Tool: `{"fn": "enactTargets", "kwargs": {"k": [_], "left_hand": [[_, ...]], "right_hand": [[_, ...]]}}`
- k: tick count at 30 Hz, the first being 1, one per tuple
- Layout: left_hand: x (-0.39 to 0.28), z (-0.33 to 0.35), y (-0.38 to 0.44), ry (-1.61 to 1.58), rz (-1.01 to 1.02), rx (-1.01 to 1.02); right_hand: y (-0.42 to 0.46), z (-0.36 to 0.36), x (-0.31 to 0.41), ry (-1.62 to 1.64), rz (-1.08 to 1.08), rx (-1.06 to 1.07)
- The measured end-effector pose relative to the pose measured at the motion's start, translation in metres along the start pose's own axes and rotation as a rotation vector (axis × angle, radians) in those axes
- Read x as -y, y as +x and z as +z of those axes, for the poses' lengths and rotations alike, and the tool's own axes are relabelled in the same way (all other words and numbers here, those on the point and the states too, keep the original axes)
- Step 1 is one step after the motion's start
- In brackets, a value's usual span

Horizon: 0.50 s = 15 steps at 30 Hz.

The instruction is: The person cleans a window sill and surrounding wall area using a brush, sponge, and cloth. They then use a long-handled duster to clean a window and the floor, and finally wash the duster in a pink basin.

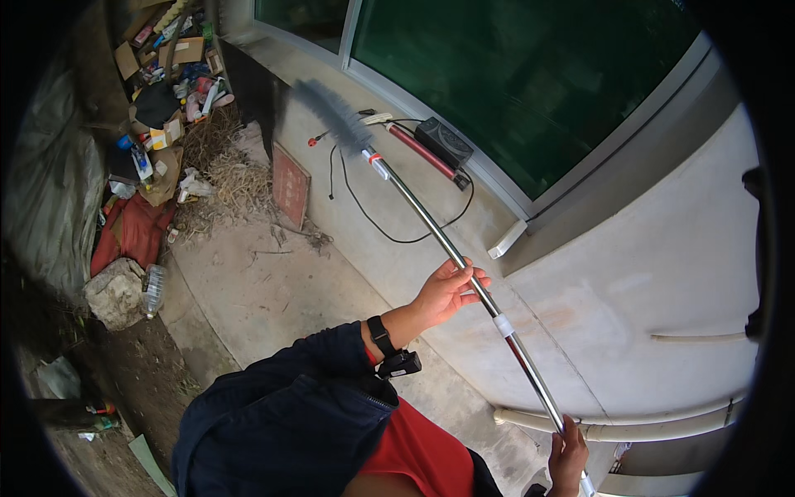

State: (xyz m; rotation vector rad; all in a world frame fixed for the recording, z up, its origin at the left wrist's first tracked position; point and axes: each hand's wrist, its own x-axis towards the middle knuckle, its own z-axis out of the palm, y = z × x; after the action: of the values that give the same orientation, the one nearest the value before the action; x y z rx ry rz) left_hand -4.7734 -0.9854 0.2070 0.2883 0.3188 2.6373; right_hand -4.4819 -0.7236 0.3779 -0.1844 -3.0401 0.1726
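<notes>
A long metal telescopic pole (428, 220) runs diagonally across the view, with a fluffy grey duster head (335, 116) at its upper left end. My left hand (448, 289) holds the pole near its middle, thumb on top and some fingers spread beneath. Lower down, beyond a white collar (503, 325), my right hand (567, 456) is closed around the pole near its lower end. The duster head is over the window ledge, close to a black cable; whether it touches the ledge I cannot tell.
A black power adapter (443, 143) and a dark red tube (421, 149) lie on the ledge below the green window (522, 74). A red board (290, 187) leans against the wall. Mixed rubbish (180, 93), a rock (116, 293) and a plastic bottle (153, 289) lie left. White pipes (658, 428) run low along the wall.
</notes>
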Motion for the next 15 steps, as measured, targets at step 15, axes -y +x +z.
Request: {"fn": "enactTargets", "kwargs": {"k": [15], "left_hand": [[0.078, -0.038, -0.038, 0.514, -0.572, -0.105]], "right_hand": [[0.049, 0.192, 0.044, 0.329, -0.007, -0.025]]}}
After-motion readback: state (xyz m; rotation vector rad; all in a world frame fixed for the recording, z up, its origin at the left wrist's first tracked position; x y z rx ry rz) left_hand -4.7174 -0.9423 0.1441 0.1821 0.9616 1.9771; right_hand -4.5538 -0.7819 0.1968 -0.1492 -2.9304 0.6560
